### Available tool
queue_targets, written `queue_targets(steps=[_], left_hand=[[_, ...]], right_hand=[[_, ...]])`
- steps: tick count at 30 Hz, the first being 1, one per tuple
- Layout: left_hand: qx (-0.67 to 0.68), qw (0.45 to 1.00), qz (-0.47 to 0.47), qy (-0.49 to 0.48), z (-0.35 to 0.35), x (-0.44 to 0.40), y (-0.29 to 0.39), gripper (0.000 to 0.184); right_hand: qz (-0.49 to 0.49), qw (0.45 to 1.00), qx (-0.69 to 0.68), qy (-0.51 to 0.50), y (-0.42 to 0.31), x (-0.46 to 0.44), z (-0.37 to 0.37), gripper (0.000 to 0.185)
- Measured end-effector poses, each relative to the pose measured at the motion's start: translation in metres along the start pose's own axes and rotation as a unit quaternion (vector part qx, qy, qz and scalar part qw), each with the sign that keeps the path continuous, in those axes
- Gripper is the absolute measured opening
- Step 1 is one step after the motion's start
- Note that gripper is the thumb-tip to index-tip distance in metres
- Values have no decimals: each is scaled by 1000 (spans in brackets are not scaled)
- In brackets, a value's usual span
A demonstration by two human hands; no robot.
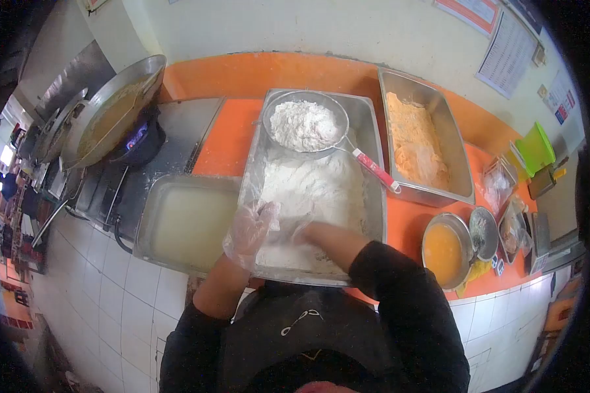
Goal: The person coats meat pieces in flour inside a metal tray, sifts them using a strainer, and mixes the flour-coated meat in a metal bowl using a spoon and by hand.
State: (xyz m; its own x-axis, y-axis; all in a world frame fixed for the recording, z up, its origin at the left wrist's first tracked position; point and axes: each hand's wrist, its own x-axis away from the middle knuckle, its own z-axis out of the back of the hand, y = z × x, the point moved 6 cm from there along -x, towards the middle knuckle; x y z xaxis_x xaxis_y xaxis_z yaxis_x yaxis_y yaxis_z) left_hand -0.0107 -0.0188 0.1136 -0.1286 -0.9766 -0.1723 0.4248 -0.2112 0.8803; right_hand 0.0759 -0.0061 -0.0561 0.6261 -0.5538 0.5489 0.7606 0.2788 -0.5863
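Large wok [105, 128] over blue flame [137, 138], green container [536, 149] at right, papers [507, 56] on wall [295, 29]

Open stretch low over the flour [311, 180], between the hands and the sieve [347, 124]. Left hand [250, 230] at the tray's [375, 196] left side, right hand [301, 233] down in the flour; slim gap between them. Sieve blocks the far end; handle [375, 171] slants across the right rim toward the pan [432, 195]. Left: passage above the tub [144, 216]; wok [147, 71] and lit burner [136, 137] bar the way beyond. Right: counter strip [403, 219] passable, bounded by the bowl [448, 219].
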Motion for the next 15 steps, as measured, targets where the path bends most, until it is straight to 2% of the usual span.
queue_targets(steps=[2,4,6,9,11,12,15], left_hand=[[-29,1000,1,-5,-1,0,-10,24],[-27,1000,4,-4,-4,0,-19,24],[2,1000,7,5,-5,0,-20,24],[-56,998,36,-2,0,2,-10,25],[17,998,56,-18,-2,2,-10,26],[55,996,67,-24,-4,3,-12,26],[26,998,51,-24,-2,0,-13,25]], right_hand=[[49,997,55,24,-6,-11,-25,43],[48,984,168,-39,-56,15,-16,43],[53,989,136,-36,-54,23,-11,40],[22,998,51,-12,-33,21,-2,37],[38,997,69,22,-24,25,15,31],[71,989,123,43,-40,46,44,26],[69,997,9,45,-28,59,82,35]])
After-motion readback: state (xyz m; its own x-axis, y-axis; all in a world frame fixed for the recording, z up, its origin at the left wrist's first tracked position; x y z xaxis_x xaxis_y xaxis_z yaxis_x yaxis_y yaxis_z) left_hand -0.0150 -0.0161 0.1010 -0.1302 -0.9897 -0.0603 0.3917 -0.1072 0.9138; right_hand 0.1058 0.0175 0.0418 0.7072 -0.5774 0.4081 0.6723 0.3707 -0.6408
